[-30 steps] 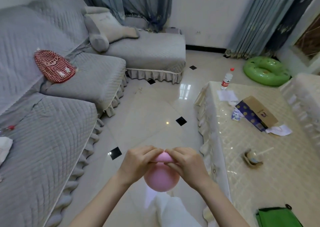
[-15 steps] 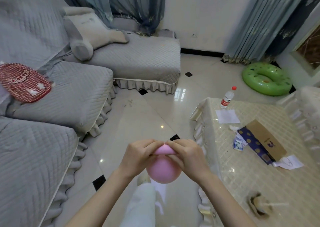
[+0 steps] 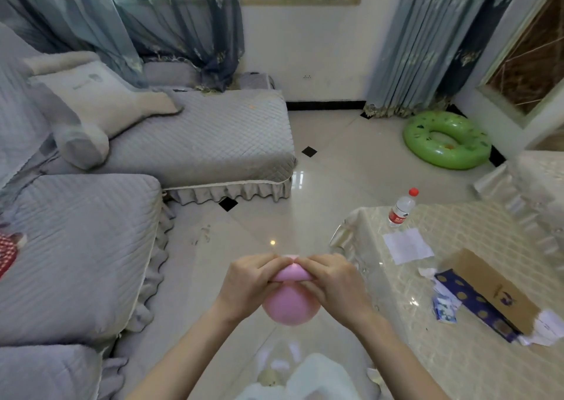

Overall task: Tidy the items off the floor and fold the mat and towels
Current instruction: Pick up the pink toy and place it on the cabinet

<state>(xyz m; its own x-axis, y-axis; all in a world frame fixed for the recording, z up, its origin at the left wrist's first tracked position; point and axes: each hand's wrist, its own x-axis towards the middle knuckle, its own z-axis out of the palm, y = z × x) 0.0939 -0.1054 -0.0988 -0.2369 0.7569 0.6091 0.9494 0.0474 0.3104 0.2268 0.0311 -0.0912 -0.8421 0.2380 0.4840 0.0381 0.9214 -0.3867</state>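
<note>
A pink balloon [image 3: 290,308] hangs in front of me at waist height above the tiled floor. My left hand [image 3: 247,283] and my right hand [image 3: 332,283] both pinch its stretched neck at the top, fingertips touching each other. The round body of the balloon bulges below my fingers. A green inflatable swim ring [image 3: 445,140] lies on the floor at the far right, near the curtain. No mat or towel shows in this view.
A grey quilted sofa [image 3: 91,247] runs along the left, with a chaise [image 3: 198,137] carrying a grey cushion [image 3: 91,103]. A covered table [image 3: 476,323] on the right holds a water bottle [image 3: 401,209], papers and a cardboard box [image 3: 488,289].
I have walked forward through the room, so the sofa and table have slid toward me. Both hands keep the same pinch on the balloon's neck.
</note>
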